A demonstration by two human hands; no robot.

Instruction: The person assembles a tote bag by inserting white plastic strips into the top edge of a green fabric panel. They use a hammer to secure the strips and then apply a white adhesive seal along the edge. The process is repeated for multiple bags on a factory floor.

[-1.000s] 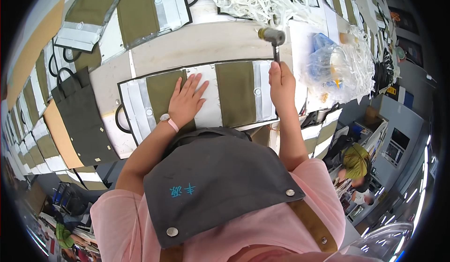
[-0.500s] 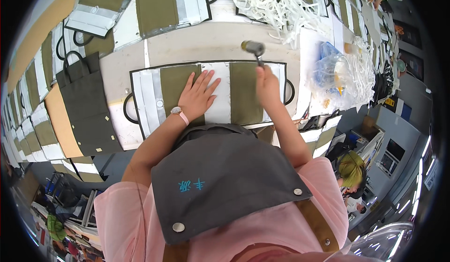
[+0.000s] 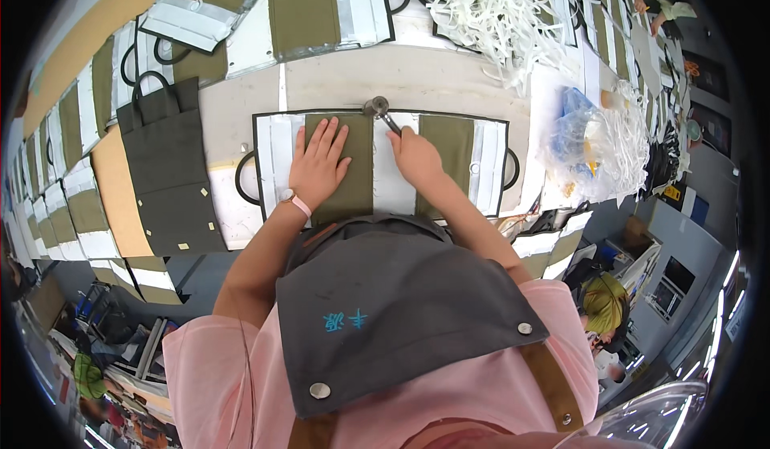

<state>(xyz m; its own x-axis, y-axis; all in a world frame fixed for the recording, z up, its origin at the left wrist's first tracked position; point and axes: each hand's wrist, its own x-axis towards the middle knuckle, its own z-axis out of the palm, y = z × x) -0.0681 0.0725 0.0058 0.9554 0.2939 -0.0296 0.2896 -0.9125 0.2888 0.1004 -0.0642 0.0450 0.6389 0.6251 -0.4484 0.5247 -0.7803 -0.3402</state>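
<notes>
Fingers of the left hand [image 3: 319, 164] lie spread flat on the green-and-white bag panel [image 3: 377, 164] on the table [image 3: 337, 80] to keep it from sliding, while the right hand [image 3: 415, 156] grips a small hammer [image 3: 378, 108] whose head rests on the panel's top edge

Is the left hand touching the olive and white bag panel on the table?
Touching. The head view shows the left hand lying flat, fingers spread, on an olive strip of the bag panel, no gap visible. The right hand holds a hammer beside it.
</notes>
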